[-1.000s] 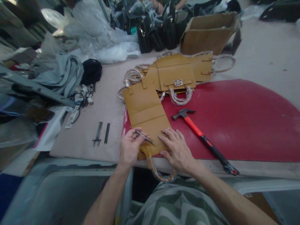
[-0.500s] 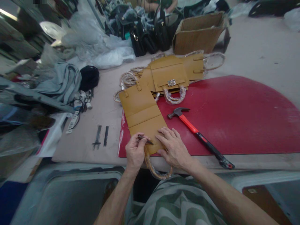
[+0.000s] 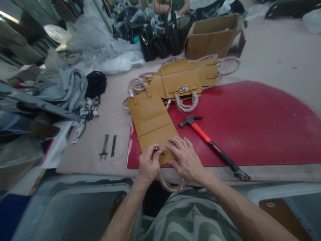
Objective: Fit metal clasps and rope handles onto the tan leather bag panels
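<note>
A flat tan leather panel (image 3: 155,115) with a plastic-wrapped handle (image 3: 170,186) at its near end lies across the left part of a red mat (image 3: 250,124). My left hand (image 3: 149,163) pinches a small dark pointed tool (image 3: 156,149) over the panel's near end. Its tip is partly hidden by the fingers. My right hand (image 3: 185,157) rests on the panel's right near corner with the fingers spread, holding nothing. To the right of that hand lies a claw hammer (image 3: 203,132) with a red and black handle.
More tan panels with wrapped handles (image 3: 182,78) are piled beyond. Two thin metal tools (image 3: 104,147) lie at left. Further back are a cardboard box (image 3: 213,36), black bags (image 3: 160,40), plastic wrapping (image 3: 100,47) and another person's forearms (image 3: 162,6).
My left hand has shifted slightly right and the tool in it stands more upright. My right hand keeps its place on the panel.
</note>
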The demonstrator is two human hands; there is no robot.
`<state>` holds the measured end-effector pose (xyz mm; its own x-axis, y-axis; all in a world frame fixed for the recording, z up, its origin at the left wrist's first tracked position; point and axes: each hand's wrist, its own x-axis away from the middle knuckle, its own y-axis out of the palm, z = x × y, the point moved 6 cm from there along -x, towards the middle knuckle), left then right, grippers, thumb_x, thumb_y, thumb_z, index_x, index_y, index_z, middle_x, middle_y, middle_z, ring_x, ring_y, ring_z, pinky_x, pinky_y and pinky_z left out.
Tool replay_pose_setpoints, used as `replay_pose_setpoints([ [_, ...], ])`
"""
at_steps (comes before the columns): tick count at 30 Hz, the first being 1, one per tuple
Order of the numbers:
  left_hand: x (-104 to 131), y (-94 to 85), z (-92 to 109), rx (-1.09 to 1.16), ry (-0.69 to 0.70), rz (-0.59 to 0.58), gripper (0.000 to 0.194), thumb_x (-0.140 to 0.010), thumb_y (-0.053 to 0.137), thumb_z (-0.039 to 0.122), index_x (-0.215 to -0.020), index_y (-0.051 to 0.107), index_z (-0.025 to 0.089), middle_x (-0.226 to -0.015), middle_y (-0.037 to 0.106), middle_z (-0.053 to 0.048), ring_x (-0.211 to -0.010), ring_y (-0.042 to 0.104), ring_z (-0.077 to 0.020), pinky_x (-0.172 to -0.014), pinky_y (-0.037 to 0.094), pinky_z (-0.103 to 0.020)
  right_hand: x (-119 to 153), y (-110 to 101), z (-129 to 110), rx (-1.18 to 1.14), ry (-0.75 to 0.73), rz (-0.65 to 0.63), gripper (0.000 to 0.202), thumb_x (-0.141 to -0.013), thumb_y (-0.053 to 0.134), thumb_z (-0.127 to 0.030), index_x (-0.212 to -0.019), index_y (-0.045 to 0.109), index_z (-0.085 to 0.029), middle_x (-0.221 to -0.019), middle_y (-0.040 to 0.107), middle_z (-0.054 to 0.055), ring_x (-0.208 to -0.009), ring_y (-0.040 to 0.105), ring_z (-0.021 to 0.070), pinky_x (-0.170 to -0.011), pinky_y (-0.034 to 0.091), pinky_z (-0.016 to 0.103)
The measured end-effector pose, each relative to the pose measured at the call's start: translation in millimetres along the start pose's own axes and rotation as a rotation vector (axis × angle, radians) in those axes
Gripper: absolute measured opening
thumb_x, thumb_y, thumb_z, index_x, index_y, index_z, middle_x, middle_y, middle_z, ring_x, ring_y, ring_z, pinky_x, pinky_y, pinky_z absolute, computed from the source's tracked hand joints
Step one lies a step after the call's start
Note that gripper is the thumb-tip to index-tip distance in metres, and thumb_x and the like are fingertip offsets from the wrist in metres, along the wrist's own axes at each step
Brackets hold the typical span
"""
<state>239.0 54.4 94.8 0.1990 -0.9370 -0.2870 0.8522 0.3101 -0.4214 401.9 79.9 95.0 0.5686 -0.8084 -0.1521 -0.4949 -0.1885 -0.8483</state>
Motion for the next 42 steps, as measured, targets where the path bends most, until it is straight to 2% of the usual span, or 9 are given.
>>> replay_pose_setpoints([
  [8,-1,5.9,13,-0.124,0.189,-0.114,0.013,-0.091,0.057,0.022,-0.096,0.069,0.022,-0.088,0.079,-0.005,-0.081,0.076,-0.0172,-0.076,0.060,-0.025,3,-17,17,-0.131,-0.084,0.076,0.055,-0.087,0.066,-0.038,-0.136,0.053,-0.015,-0.144,0.051,0.018,-0.134,0.045,0.0329,-0.111,0.039,0.052],
  [12,1,6.7,9,-0.094,0.205,-0.135,0.014,-0.092,0.055,0.021,-0.096,0.068,0.022,-0.087,0.079,-0.006,-0.080,0.076,-0.0171,-0.075,0.060,-0.026,14,-57,47,0.047,0.090,0.239,0.039,-0.091,0.058,-0.032,-0.126,0.058,-0.014,-0.133,0.056,0.019,-0.121,0.053,0.0335,-0.102,0.047,0.050],
  [17,4,9.3,3,-0.087,0.172,-0.136,0.014,-0.091,0.055,0.021,-0.094,0.069,0.022,-0.088,0.078,-0.006,-0.083,0.075,-0.0183,-0.077,0.060,-0.028,29,-83,79,0.310,0.375,0.106,0.015,-0.087,0.056,-0.025,-0.095,0.063,-0.014,-0.094,0.062,0.016,-0.084,0.057,0.0279,-0.074,0.049,0.040],
  [21,2,16.2,4,-0.129,0.190,-0.144,0.013,-0.091,0.056,0.022,-0.090,0.068,0.022,-0.085,0.077,-0.006,-0.079,0.074,-0.0191,-0.073,0.058,-0.028,30,-80,95,-0.315,0.644,0.056,0.011,-0.078,0.057,-0.022,-0.070,0.051,-0.022,-0.063,0.048,-0.003,-0.055,0.042,0.0128,-0.048,0.037,0.023],
  [24,0,19.1,4,-0.125,0.173,-0.152,0.013,-0.092,0.054,0.022,-0.089,0.067,0.022,-0.082,0.075,-0.006,-0.077,0.073,-0.0185,-0.070,0.056,-0.027,24,-73,79,-0.624,0.688,-0.103,0.015,-0.080,0.054,-0.032,-0.069,0.048,-0.024,-0.056,0.047,-0.006,-0.044,0.037,0.0109,-0.038,0.035,0.023],
  [28,0,19.0,1,-0.101,0.179,-0.140,0.014,-0.093,0.053,0.021,-0.089,0.067,0.021,-0.082,0.075,-0.006,-0.077,0.073,-0.0186,-0.071,0.055,-0.027,26,-88,35,-0.665,0.618,-0.113,0.027,-0.090,0.045,-0.044,-0.070,0.043,-0.025,-0.053,0.042,-0.007,-0.039,0.035,0.0104,-0.036,0.031,0.023],
  [33,3,18.4,-1,-0.108,0.211,-0.127,0.014,-0.093,0.054,0.022,-0.090,0.068,0.021,-0.082,0.076,-0.006,-0.077,0.074,-0.0190,-0.071,0.055,-0.027,31,-131,-20,-0.119,0.122,0.227,0.031,-0.098,0.039,-0.043,-0.073,0.042,-0.025,-0.054,0.046,-0.004,-0.043,0.042,0.0121,-0.045,0.027,0.026],
  [37,4,17.8,-1,-0.111,0.228,-0.116,0.016,-0.094,0.053,0.022,-0.093,0.069,0.021,-0.082,0.077,-0.007,-0.076,0.074,-0.0190,-0.069,0.056,-0.027,34,-134,-41,0.254,-0.187,0.157,0.027,-0.100,0.038,-0.029,-0.073,0.043,-0.026,-0.051,0.048,-0.004,-0.037,0.038,0.0125,-0.045,0.017,0.031],
  [42,5,18.4,-1,-0.127,0.223,-0.105,0.015,-0.093,0.054,0.019,-0.091,0.069,0.021,-0.085,0.077,-0.006,-0.079,0.075,-0.0180,-0.073,0.056,-0.025,33,-171,-59,0.188,-0.168,0.391,0.021,-0.103,0.040,-0.029,-0.083,0.045,-0.026,-0.053,0.047,-0.006,-0.038,0.041,0.0112,-0.043,0.026,0.027],
])
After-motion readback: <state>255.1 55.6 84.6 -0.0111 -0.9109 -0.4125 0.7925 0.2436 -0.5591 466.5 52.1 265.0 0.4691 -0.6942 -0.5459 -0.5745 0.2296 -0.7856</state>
